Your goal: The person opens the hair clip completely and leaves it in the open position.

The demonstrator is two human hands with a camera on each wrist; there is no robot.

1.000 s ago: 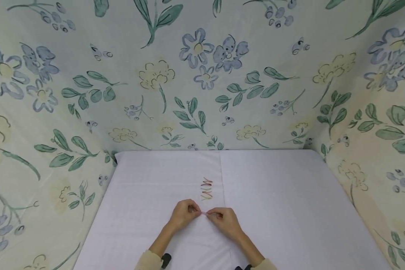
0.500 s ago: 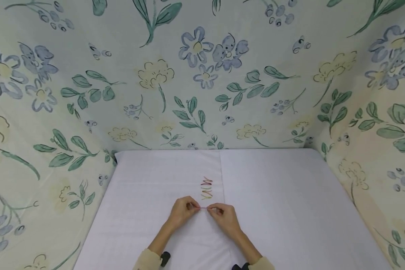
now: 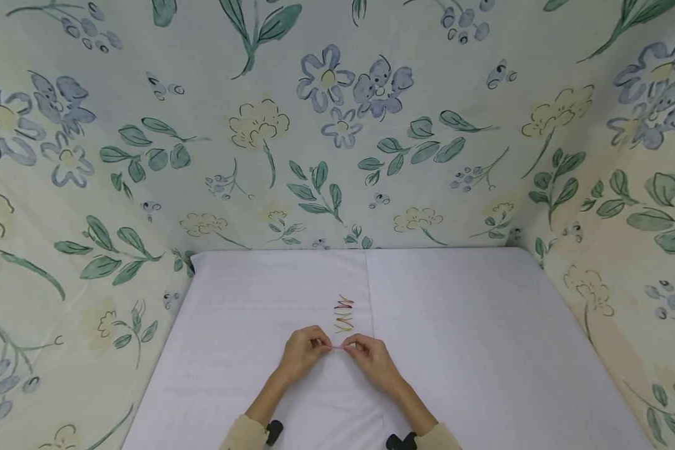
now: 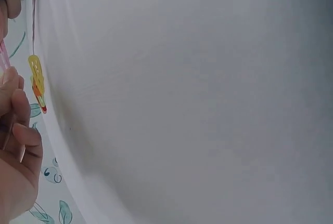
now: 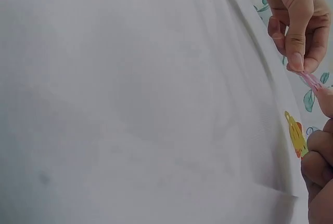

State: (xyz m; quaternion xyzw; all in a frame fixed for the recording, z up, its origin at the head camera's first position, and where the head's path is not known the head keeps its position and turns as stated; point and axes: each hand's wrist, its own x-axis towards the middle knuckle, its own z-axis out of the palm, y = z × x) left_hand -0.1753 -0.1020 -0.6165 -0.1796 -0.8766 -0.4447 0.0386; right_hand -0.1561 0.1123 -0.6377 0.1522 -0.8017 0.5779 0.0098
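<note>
Between both hands is a slim pink hair clip [image 5: 311, 80], raised off the white cloth. The left hand [image 3: 302, 353] pinches one end of it between thumb and fingertips. At the other end, the right hand [image 3: 374, 362] pinches it in the same manner. Fingertips hide both ends, so whether the clip is snapped cannot be seen. Just beyond the hands, several hair clips in red, orange, yellow and green lie in a zigzag column; the yellow clip [image 4: 36, 73] with holes is closest in the left wrist view.
A white cloth [image 3: 455, 331] covers the table, with a crease running front to back right of the clips. Floral fabric [image 3: 337, 175] hangs behind and at both sides. Dark wrist devices sit at both cuffs.
Both hands have shifted slightly forward with the pink clip, toward the column of clips. The last half second shows only a tiny movement; the clips on the cloth stay put.
</note>
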